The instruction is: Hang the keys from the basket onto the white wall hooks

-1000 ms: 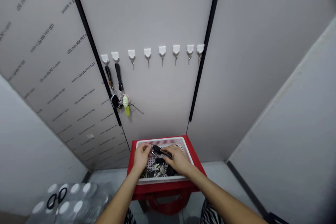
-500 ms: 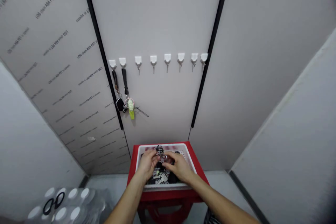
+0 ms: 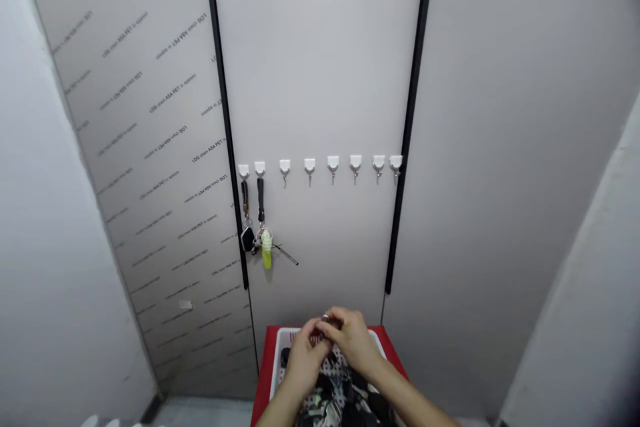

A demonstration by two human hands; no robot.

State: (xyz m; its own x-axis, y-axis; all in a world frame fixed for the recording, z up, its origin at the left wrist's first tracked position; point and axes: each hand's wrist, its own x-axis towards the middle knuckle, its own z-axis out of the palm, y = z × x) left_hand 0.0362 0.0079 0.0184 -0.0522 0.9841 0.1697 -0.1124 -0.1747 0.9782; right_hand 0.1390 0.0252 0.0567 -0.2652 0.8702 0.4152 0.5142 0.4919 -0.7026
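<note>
My left hand (image 3: 304,359) and my right hand (image 3: 353,339) meet above a white basket (image 3: 278,363) that sits on a red stool (image 3: 263,373). Both hands pinch a keyring (image 3: 325,320) held between them; its metal ring shows at the fingertips. The basket holds several dark keys and fobs (image 3: 334,395). On the grey wall above runs a row of white hooks (image 3: 333,165). The two leftmost hooks carry key bunches: one with a black fob (image 3: 247,237), one with a pale green charm (image 3: 266,245).
Black vertical strips (image 3: 403,167) divide the wall panels. The left panel (image 3: 140,133) bears printed film text. A light wall (image 3: 590,307) closes in on the right. Several hooks to the right of the hung keys are bare.
My hands have lifted a keyring out of the basket and now hold it above the rim. My head tilted up, so the hooks and basket sit lower in view.
</note>
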